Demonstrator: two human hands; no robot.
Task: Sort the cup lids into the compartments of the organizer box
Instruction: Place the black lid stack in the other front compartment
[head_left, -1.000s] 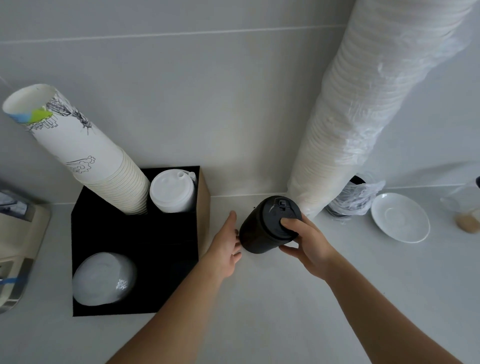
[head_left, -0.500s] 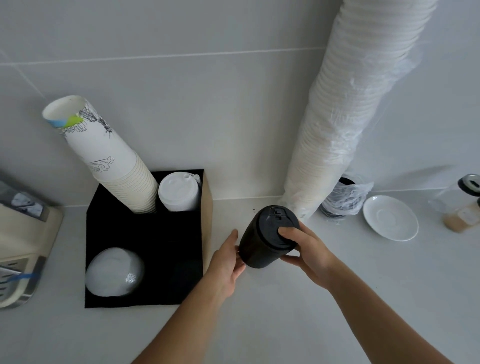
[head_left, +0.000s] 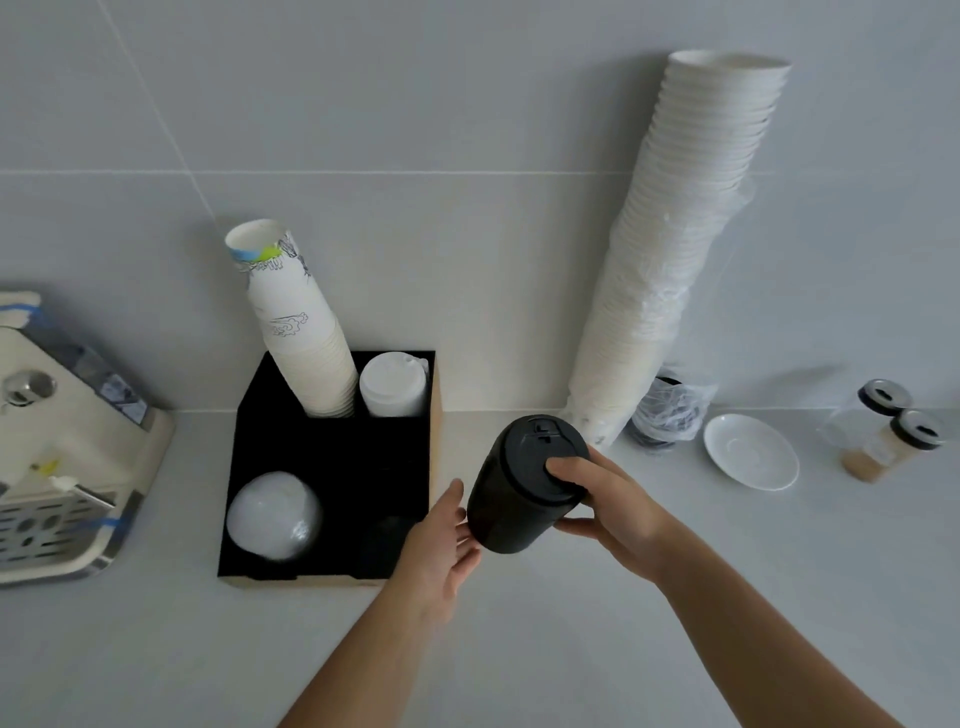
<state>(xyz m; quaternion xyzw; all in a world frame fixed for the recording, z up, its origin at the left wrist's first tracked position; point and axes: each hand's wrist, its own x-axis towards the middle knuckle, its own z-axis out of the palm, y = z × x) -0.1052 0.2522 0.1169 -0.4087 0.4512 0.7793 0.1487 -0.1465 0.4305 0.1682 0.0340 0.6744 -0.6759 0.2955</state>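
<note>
A tall stack of black cup lids (head_left: 519, 486) is held tilted just right of the black organizer box (head_left: 244, 457). My right hand (head_left: 608, 512) grips the stack near its top, thumb on the top lid. Its lower end rests against the flat palm and fingers of my left hand (head_left: 441, 545). In the box, a stack of white lids (head_left: 394, 387) stands in the back right compartment and printed paper cups (head_left: 298, 338) in the back left. A clear dome lid stack (head_left: 274, 514) fills the front left compartment. The front right compartment looks dark.
A tall stack of white paper cups (head_left: 670, 270) leans against the wall at right, with a plastic bag (head_left: 670, 410) at its foot. A white saucer (head_left: 750, 451) and two jars (head_left: 883, 431) sit further right. A cream coffee machine (head_left: 67, 452) stands at left.
The view has pulled back and tilted, so everything sits lower and smaller. The black lid stack stays in both hands, tilted a little more toward the box.
</note>
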